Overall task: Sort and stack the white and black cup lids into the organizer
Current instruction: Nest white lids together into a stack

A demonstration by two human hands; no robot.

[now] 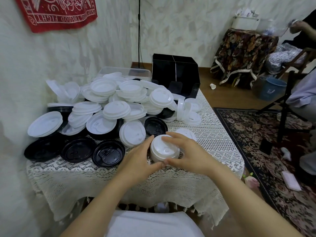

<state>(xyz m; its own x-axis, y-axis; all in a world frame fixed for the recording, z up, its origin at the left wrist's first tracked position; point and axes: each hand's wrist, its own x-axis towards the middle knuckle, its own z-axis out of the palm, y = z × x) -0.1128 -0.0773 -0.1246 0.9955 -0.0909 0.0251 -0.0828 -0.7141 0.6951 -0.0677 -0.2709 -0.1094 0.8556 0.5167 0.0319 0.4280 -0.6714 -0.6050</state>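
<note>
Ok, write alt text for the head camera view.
Left hand and right hand grip a short stack of white plastic cup lids on a lace-covered table. Behind lies a heap of loose white and black lids, then a black box organizer.

- A red wall hanging (56,12) carried white capital lettering along its lower border, hung upside down; the words "THE GOOD FIGHT" could be read, while the rest of the line was too blurred.
- The nearest black cup lid (108,153) bore embossed lettering around its rim, too small to read.
- A blue bucket (271,88) showed a white printed mark, illegible.
</note>
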